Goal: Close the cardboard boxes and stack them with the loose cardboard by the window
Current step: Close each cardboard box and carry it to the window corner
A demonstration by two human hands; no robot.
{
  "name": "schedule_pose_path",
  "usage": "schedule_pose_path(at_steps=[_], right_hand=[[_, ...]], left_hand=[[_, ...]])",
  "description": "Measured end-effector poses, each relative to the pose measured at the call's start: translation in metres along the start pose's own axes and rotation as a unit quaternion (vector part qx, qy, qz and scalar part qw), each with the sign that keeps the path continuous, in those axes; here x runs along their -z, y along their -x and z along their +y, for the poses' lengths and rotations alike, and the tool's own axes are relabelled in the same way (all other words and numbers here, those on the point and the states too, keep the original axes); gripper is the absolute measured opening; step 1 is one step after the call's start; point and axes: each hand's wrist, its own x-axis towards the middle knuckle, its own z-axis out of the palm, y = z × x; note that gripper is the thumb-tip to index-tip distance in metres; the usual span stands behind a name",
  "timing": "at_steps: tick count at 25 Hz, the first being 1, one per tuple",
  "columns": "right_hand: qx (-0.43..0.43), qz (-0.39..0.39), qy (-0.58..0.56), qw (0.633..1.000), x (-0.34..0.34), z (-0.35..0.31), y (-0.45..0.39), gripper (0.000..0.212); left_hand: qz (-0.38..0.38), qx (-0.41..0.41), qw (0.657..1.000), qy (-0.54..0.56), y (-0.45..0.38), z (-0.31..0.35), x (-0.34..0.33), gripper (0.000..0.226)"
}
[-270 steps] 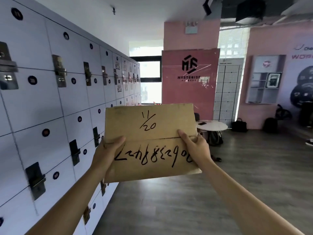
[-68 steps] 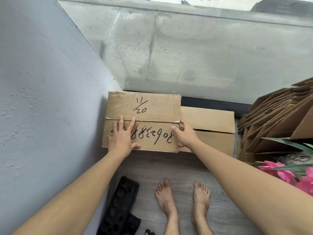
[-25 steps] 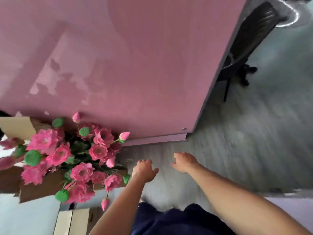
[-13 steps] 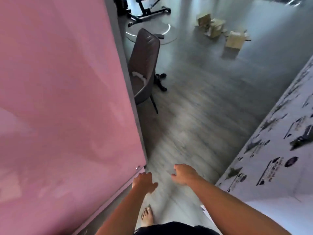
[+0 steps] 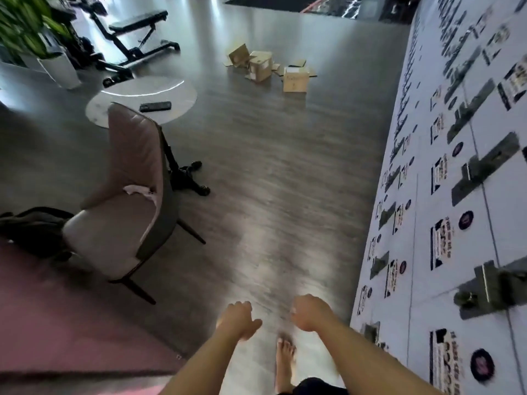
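Far across the grey floor stand open cardboard boxes: one (image 5: 295, 80) upright with its flaps spread, another (image 5: 260, 68) to its left, and a third (image 5: 239, 55) tipped over behind it. My left hand (image 5: 238, 320) and my right hand (image 5: 309, 312) hang low in front of me, fingers loosely curled, holding nothing. Both hands are far from the boxes. My bare foot (image 5: 284, 359) shows below the hands.
A white locker wall (image 5: 462, 195) runs along the right. A pink-grey chair (image 5: 128, 201) and a round white table (image 5: 142, 102) with a phone (image 5: 155, 106) stand at left, with a weight bench (image 5: 134, 32) and a potted plant (image 5: 37, 32) behind. A pink panel's edge (image 5: 71, 337) lies at lower left.
I set the written-on box down beside another by the window, let go, and turned around. The view now faces back down the room toward the open boxes; both hands are empty.
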Motion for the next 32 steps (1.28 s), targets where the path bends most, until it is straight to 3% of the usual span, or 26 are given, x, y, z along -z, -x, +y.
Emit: schedule_pose_path(at_steps=[6,16,23,32], right_hand=[[0.017,0.015,-0.006,1.0,0.124,0.008,-0.103,0.052],[-0.031,-0.024,-0.003,0.999,0.274,-0.001,-0.28,0.053],[-0.042,0.045,-0.076,0.995,0.434,-0.03,-0.394,0.051],[-0.075,-0.033,-0.075,0.994,0.549,0.048,-0.552,0.031]], left_hand=[[0.035,0.011,0.999,0.036,-0.087,0.034,0.119,0.061],[0.007,-0.013,1.0,0.0,-0.264,0.028,0.288,0.059],[0.023,0.011,1.0,-0.009,-0.397,0.006,0.446,0.058],[-0.013,-0.019,1.0,-0.009,-0.566,0.102,0.577,0.057]])
